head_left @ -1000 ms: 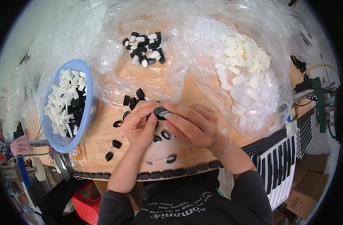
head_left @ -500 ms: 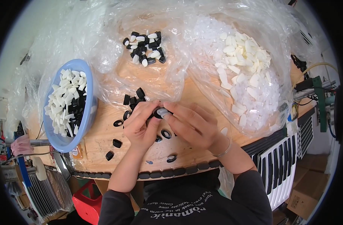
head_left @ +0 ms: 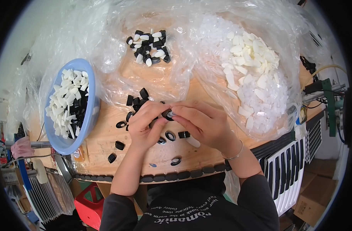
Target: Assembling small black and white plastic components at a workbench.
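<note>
Over the middle of the table, both hands meet on a small black oval cap (head_left: 168,114) with a pale inside. My left hand (head_left: 146,124) is closed around its left side. The fingertips of my right hand (head_left: 204,120) pinch at its right side and opening, where a greyish bit shows; whether that is a separate piece I cannot tell. Loose black caps (head_left: 143,93) lie just beyond my left hand. Below my hands lie black ring-like caps (head_left: 170,136), another black cap (head_left: 184,134) and a white oval piece (head_left: 193,142), partly under my right hand.
A blue basin (head_left: 94,111) at left holds white pieces and black parts. Black-and-white assembled pieces (head_left: 149,46) lie on clear plastic sheeting (head_left: 106,50) at the back. White flat pieces (head_left: 257,57) are heaped at right. Black oval pieces (head_left: 172,177) line the table's front edge.
Both hands and the black cap have shifted slightly right. My right fingers have closed over the cap's opening, and a black cap and white piece beneath that hand have come into sight.
</note>
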Motion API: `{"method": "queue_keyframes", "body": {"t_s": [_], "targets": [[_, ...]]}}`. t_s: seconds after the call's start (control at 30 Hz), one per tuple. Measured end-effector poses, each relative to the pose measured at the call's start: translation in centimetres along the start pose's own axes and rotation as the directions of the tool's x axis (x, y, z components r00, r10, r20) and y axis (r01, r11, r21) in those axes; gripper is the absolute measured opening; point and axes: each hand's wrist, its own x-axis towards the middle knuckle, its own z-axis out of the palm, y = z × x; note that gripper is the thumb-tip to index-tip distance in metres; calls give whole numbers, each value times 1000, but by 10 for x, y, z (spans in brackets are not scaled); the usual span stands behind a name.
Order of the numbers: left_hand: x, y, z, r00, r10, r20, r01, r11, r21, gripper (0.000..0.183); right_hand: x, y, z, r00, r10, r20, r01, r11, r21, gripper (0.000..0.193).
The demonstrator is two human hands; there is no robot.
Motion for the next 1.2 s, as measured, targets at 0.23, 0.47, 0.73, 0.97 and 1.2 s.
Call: {"method": "queue_keyframes", "body": {"t_s": [0.23, 0.47, 0.73, 0.97, 1.2], "targets": [[-2, 4, 7, 1000, -28, -5, 27, 996, -89, 32, -3, -4, 3, 995, -88, -55, 78, 984, -161, 23], [-9, 2, 7, 994, -102, -35, 89, 959, -269, 31, -8, 1, 4, 972, -234, -34, 218, 944, -246, 21], [-7, 4, 6, 979, -151, -136, 102, 943, -316, 29, -1, 1, 5, 965, -264, -7, 260, 954, -152, 19], [-7, 3, 5, 988, -106, -110, 77, 966, -246, 27, -1, 3, 11, 981, -173, -92, 160, 978, -130, 19], [-5, 0, 2, 994, -108, -18, 102, 978, -183, 28, 0, 7, 3, 989, -146, 11, 146, 986, -79, 15]]}}
